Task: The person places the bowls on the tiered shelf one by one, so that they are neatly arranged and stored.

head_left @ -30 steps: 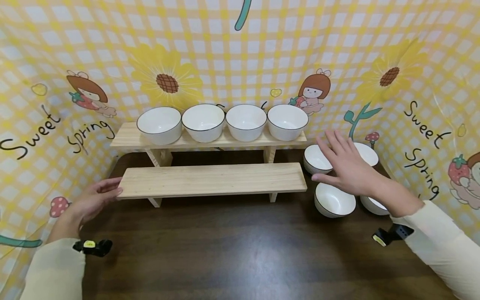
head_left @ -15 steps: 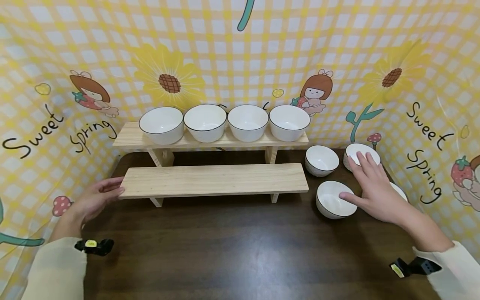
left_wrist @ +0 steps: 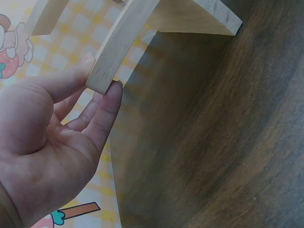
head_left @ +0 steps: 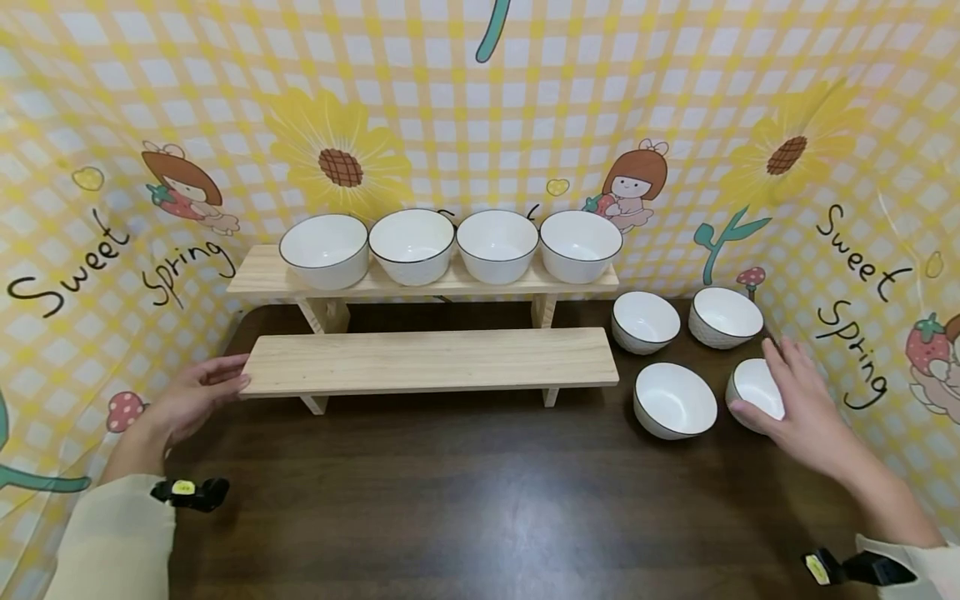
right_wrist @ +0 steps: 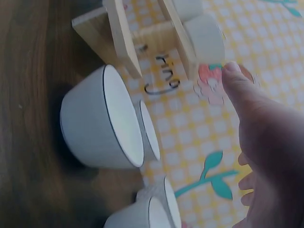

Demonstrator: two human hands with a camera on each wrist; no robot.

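A two-tier wooden shelf (head_left: 431, 360) stands on the table. My left hand (head_left: 197, 398) pinches the left end of its lower board, which the left wrist view shows with the thumb on one face and a fingertip (left_wrist: 112, 95) on the other. On the right, my right hand (head_left: 806, 412) is over the front right white bowl (head_left: 756, 387), covering its right side; the fingers are extended. In the right wrist view the thumb (right_wrist: 242, 88) stands apart from the other fingers, above the bowls. Beside that bowl sits another white bowl (head_left: 675, 402) with a dark rim.
Several white bowls (head_left: 416, 247) stand in a row on the upper board. Behind the front pair on the right are two more, a left bowl (head_left: 645, 322) and a right bowl (head_left: 725, 318). Yellow checked cloth (head_left: 480, 108) encloses the brown table (head_left: 450, 500) at back and sides.
My right hand has moved right and toward the front, from over the back bowls to the front right bowl, uncovering the others. My left hand keeps its hold on the board.
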